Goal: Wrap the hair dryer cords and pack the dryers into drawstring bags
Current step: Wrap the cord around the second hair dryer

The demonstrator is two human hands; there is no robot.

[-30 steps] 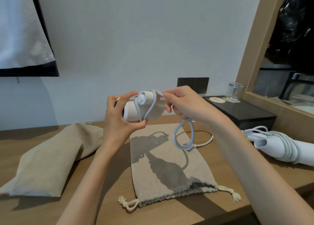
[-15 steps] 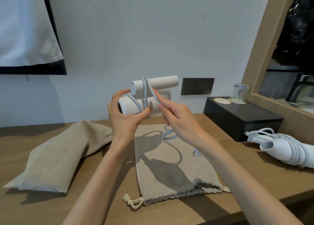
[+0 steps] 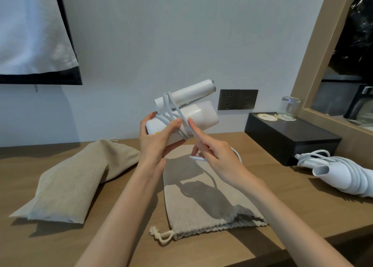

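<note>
At far left a beige drawstring bag (image 3: 76, 178) lies bulging on the tabletop (image 3: 292, 216), probably with a dryer already packed inside. Next, the left hand (image 3: 155, 137) grips the folded white hair dryer (image 3: 193, 115) in the air above the tabletop, its thumb pressed across the turns of cord (image 3: 171, 107) – most likely to keep them from slipping loose. The dryer's handle is folded alongside its barrel, and the pale cord crosses both in a few slanted loops. The right hand (image 3: 218, 155) holds the free length of cord, index finger stretched along it and the other fingers curled round it, seemingly guiding the next turn. Beneath the hands an empty bag (image 3: 201, 202) lies flat, mouth toward the person – ready to receive this dryer. At far right a second dryer (image 3: 343, 176) rests fully wrapped, awaiting a bag.
</note>
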